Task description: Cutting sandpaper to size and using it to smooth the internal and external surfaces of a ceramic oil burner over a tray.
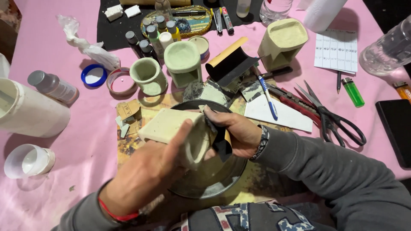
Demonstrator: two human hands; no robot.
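Head view, going left to right: the left hand [147,171] grips a pale plaster burner-shaped cast [171,126], fingers wrapped round its hollow body and thumb up its side, holding it over the dark round tray [214,179] near the person. Just right of it the right hand [239,132] has its fingers closed on a folded piece of black sandpaper [220,139] pressed against the cast. Stiff, rather heavy and chalky, that cast looks brittle at its thin flat top, so the thick body seems the safer hold.
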